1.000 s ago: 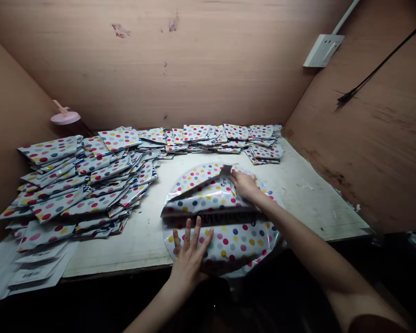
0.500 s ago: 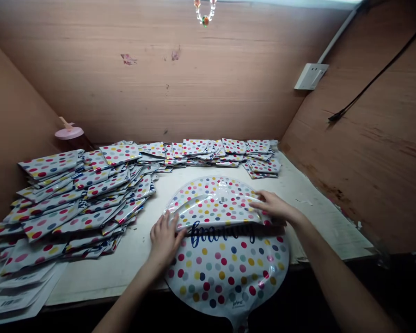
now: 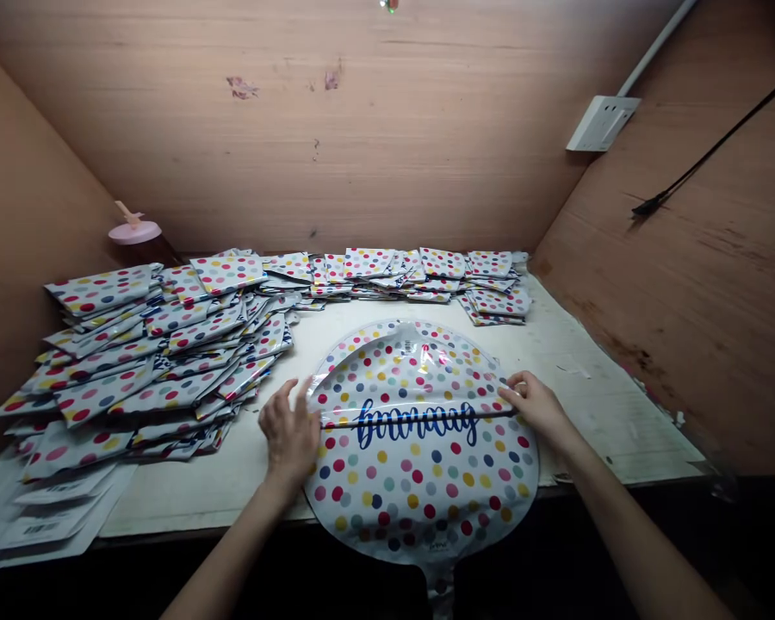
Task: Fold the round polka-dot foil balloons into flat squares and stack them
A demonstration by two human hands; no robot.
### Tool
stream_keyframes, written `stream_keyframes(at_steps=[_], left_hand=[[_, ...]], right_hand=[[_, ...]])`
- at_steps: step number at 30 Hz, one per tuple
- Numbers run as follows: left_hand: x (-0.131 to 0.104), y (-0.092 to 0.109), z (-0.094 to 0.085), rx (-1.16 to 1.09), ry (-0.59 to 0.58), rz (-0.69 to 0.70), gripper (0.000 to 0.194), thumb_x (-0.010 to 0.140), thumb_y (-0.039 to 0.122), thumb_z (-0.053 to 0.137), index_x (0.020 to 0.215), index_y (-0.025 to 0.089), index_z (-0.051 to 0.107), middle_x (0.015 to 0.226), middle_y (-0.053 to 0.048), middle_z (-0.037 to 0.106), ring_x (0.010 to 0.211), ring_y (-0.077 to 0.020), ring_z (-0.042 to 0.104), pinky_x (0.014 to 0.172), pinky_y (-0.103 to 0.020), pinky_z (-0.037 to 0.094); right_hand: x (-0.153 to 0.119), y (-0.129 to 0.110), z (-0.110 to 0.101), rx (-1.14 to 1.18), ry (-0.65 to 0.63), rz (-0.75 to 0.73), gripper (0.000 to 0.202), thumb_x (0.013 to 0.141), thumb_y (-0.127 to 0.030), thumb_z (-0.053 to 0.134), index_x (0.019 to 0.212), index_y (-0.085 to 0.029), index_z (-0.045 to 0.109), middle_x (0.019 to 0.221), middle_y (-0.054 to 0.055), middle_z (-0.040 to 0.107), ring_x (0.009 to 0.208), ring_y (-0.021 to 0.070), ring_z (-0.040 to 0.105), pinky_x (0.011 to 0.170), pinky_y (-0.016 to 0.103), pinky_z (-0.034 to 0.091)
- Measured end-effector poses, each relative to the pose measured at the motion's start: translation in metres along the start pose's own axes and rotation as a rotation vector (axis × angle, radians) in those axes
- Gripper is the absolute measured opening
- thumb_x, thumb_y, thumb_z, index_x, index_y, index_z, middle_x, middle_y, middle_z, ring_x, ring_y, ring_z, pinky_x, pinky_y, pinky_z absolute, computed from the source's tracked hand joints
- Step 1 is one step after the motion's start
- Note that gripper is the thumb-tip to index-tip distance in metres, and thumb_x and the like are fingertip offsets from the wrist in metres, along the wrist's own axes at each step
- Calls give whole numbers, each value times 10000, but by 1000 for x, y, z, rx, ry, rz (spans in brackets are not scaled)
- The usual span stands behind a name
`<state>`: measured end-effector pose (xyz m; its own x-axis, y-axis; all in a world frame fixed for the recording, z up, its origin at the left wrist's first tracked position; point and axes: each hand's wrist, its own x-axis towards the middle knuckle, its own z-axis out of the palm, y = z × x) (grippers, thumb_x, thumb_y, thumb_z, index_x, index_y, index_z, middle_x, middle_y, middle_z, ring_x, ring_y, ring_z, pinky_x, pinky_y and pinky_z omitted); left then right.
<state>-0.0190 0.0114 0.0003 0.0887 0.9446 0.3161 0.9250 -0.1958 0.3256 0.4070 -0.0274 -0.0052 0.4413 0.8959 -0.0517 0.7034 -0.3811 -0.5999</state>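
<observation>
A flat foil balloon point(image 3: 419, 491) with coloured dots and blue script lettering lies before me on the table, its tail hanging over the front edge. A crosswise fold runs through the lettering, and the upper part bulges loosely. At the left end of this fold is my left hand point(image 3: 290, 435), its fingers apart and the fingertips against the balloon's edge. My right hand point(image 3: 535, 409) pinches the balloon's right edge at the other end of the fold, thumb and forefinger together.
Folded dotted foil packets point(image 3: 187, 336) are heaped on the left, and a row of them point(image 3: 393, 271) lines the back board. White printed sheets point(image 3: 58, 517) lie at the front left. A pink-lidded cup point(image 3: 135, 234) stands behind the heap. A wall socket point(image 3: 603, 123) is at the upper right.
The balloon's folded flap now shows more of the blue lettering. My right hand has moved slightly outward to the edge and pinches it; my left hand has shifted a little left. The view has tilted down.
</observation>
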Motion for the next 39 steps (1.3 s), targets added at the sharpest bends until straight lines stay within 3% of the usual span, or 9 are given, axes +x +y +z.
stream_keyframes(at_steps=[4,8,14,18,23,29,32,36,39], left_hand=[[-8,7,0,18,-296,583,511,933,389,424,1432,305,352,1516,-39,313,1404,-283,219,1128,-501,196],[0,7,-7,-7,-446,602,625,868,497,507,1434,276,362,1496,-67,357,1371,-318,287,1109,-521,251],[50,-17,-22,-334,-511,413,376,761,235,539,1114,201,665,1208,-81,635,1133,-231,563,1016,-389,427],[75,-38,-26,-622,-700,259,267,730,310,593,946,218,721,1138,-57,676,1079,-226,609,989,-366,453],[83,-36,-20,-786,-674,-31,377,760,487,592,1009,211,659,1047,-57,696,984,-252,635,862,-376,518],[97,-20,0,-552,-453,-130,385,868,514,470,976,174,614,907,-55,706,838,-228,658,724,-300,523],[121,-13,19,-308,-248,-151,351,929,449,366,928,170,578,860,-70,686,817,-226,652,739,-298,497],[157,-1,34,-177,-214,-208,267,913,354,419,969,147,578,894,-133,678,910,-288,643,800,-367,478],[155,25,39,-80,-126,-212,374,887,298,443,1198,103,517,1198,-225,585,1164,-361,522,948,-494,398]], right_hand=[[-21,-3,-9,-329,-18,-578,424,756,-301,565,1171,-216,575,1243,120,573,1161,320,491,940,494,398],[-24,-5,-10,-327,-240,-876,428,811,-153,457,1217,-153,593,1361,115,523,1307,270,410,1080,454,335],[19,-10,-24,167,-434,-554,306,836,-324,478,1025,-177,668,1190,106,655,1128,266,586,998,433,440],[39,-8,-35,368,-600,-373,342,748,-479,627,905,-174,638,1129,123,663,1104,304,581,923,416,476],[50,-9,-10,524,-316,-177,420,804,-607,517,946,-211,514,848,42,654,809,220,636,694,323,515],[65,-27,28,97,156,-117,429,927,-540,232,988,-203,490,801,81,643,745,232,614,667,326,480],[84,-41,34,-18,168,-45,455,945,-494,185,1057,-178,491,840,133,652,764,266,622,653,348,467],[116,-60,36,-205,92,70,407,955,-392,232,1136,-157,511,896,190,665,855,305,643,709,399,471],[133,-71,35,-315,-1,125,355,953,-325,307,1146,-138,540,996,225,655,955,317,632,770,431,471]])
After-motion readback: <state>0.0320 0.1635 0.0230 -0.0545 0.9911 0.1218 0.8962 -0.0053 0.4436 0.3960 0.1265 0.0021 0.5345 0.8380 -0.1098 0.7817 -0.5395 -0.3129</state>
